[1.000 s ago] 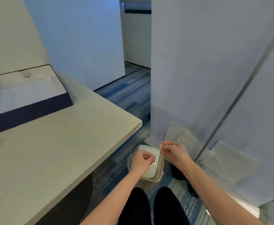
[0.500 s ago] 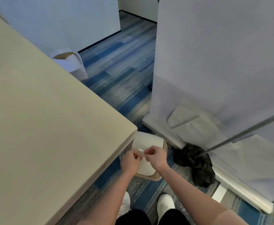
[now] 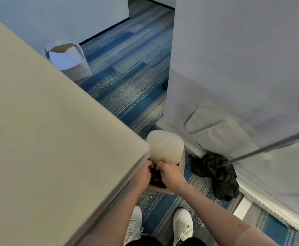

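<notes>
Bin (image 3: 182,161): small tan bin on the carpet, just beside the table corner and in front of the person's 2 shoes; both hands are over its open near half
Lid (image 3: 165,148): white and rounded, tilted up over the far half of the bin; its near edge is just beyond the fingertips
Left hand (image 3: 142,174): at the left rim of the bin, against the table edge; fingers curled down into the opening; whether they pinch anything cannot be told
Right hand (image 3: 170,174): over the right of the opening, knuckles up, fingers curled toward the left hand; its grasp cannot be told either
Dark contents (image 3: 156,177): dark reddish mass inside the bin, showing between the 2 hands; both sets of fingertips are at it
Table (image 3: 47,139): broad pale top; its corner overhangs the left of the bin and crowds the left hand
Partition (image 3: 242,59): pale panel to the right; crumpled paper sheets (image 3: 216,128) at its foot
White bag (image 3: 69,59): open, well apart, beyond the table
Black cloth (image 3: 217,174): heaped near the right of the bin; a thin metal rod (image 3: 269,148) slants down onto it
</notes>
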A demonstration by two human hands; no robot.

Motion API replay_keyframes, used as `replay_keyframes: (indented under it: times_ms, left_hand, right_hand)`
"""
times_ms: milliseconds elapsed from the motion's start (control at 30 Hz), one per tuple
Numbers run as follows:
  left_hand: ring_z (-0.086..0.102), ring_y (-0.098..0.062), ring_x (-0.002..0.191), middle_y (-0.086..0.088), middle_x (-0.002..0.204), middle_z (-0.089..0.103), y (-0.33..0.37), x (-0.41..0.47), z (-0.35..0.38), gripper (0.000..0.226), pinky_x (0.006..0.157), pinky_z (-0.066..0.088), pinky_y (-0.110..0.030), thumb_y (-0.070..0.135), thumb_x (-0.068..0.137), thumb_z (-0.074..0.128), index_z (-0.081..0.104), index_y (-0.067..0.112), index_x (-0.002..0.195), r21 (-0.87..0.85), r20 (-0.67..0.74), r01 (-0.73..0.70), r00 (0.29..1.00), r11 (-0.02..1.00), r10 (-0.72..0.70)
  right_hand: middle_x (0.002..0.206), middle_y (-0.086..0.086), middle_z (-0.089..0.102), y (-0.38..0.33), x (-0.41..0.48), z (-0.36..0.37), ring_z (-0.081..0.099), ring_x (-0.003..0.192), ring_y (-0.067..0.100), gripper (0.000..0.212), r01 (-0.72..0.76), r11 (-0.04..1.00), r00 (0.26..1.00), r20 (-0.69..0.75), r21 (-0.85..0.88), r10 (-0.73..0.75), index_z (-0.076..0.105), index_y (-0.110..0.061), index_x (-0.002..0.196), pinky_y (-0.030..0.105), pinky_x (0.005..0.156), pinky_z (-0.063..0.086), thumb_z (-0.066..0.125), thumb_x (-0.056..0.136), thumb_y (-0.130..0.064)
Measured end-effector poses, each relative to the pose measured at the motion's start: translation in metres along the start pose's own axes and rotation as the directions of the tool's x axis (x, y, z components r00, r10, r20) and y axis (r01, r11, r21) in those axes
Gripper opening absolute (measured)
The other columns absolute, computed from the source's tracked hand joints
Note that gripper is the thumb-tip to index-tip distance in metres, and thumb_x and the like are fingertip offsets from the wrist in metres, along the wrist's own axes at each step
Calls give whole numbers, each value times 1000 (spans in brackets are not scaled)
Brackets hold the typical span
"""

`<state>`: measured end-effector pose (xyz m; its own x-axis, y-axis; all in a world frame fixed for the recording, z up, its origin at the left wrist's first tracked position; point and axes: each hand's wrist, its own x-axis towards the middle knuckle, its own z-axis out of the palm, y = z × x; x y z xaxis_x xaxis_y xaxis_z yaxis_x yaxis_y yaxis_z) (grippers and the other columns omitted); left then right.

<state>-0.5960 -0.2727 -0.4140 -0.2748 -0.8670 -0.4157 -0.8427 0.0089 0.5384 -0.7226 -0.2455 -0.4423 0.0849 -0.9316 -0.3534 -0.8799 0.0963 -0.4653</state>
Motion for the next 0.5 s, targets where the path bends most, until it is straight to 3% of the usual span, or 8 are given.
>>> replay_keyframes:
  times_ms: [100,200,267,333,400,500]
  left_hand:
    - [35,-10,78,17,73,32,7,-1,-7,32,62,34,3,9,101,33,39,31,78,51,64,-59,996,997,55]
    - [37,-9,78,9,75,38,10,-1,-11,20,55,33,-17,14,101,35,49,25,91,155,38,-32,999,987,27]
    - [42,-10,74,10,71,39,14,-2,-14,14,55,35,-14,14,101,37,48,21,98,181,17,-16,1000,983,13]
    - [55,-13,84,0,93,59,12,1,-11,18,70,39,-13,13,99,39,55,14,107,239,51,-52,998,970,41]
    - [56,-20,97,-6,121,58,12,0,-8,28,80,38,-28,10,97,40,55,10,121,285,87,-72,995,956,49]
    - [55,-22,111,-6,126,56,11,1,-9,34,91,38,-30,7,95,40,51,12,127,323,80,-76,995,944,52]
  right_hand:
    - [118,3,56,-3,-1,-4,59,91,33,19,20,996,999,-30,-91,-23,58,-12,102,34,66,35,47,89,-3]
    - [114,4,60,-8,-2,-11,60,90,33,19,40,980,999,-18,-195,-44,58,-12,104,34,64,33,45,92,-8]
    - [115,3,60,-9,-4,-13,60,94,32,26,42,976,999,-5,-215,-44,57,-13,109,33,64,32,44,89,-2]
    - [122,3,57,-7,-5,-9,60,98,32,35,55,979,998,30,-196,-50,55,-13,113,34,65,34,44,84,4]
    - [126,5,53,-5,-6,-7,61,100,35,40,58,979,997,59,-196,-47,52,-12,118,38,67,39,45,83,7]
    - [119,10,59,-2,-5,-6,62,97,36,36,63,967,997,55,-246,-51,48,-11,121,38,64,38,44,88,1]
